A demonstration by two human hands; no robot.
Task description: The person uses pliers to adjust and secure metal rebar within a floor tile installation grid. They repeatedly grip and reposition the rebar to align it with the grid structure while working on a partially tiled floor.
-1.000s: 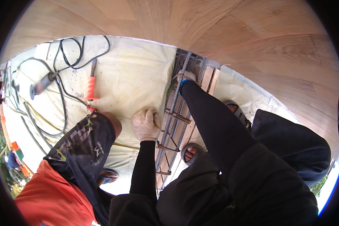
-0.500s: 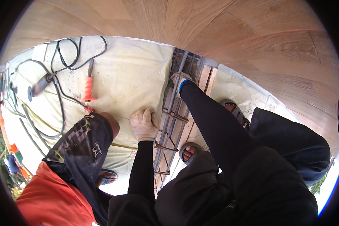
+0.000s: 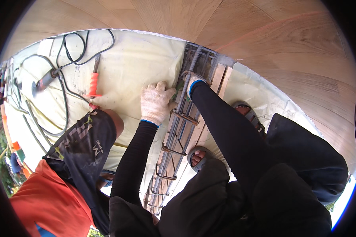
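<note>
My left hand (image 3: 156,103), in a white knit glove with a blue cuff, is on the pale sheet (image 3: 126,75) just left of a long rebar cage (image 3: 182,118). Its fingers are bent but apart, with nothing seen in them, and its thumb points toward the cage. My right hand (image 3: 194,83), gloved the same way, reaches down among the bars near a rusty stirrup (image 3: 195,75). The bars and the glove hide its fingers, so its grip does not show. Something green lies beside the cage between the two hands, too covered to name.
A co-worker's knee (image 3: 114,122) is at the left, with an orange garment. An orange-handled chisel (image 3: 93,85), an angle grinder (image 3: 45,81) and looped black cable (image 3: 65,114) lie on the sheet. Wooden boards (image 3: 221,79) run along the cage. A wood-patterned surface (image 3: 265,31) curves across the far side.
My left hand has moved forward along the cage and its fingers have spread from a closed curl. My right hand stays at the bars. The view has shifted slightly.
</note>
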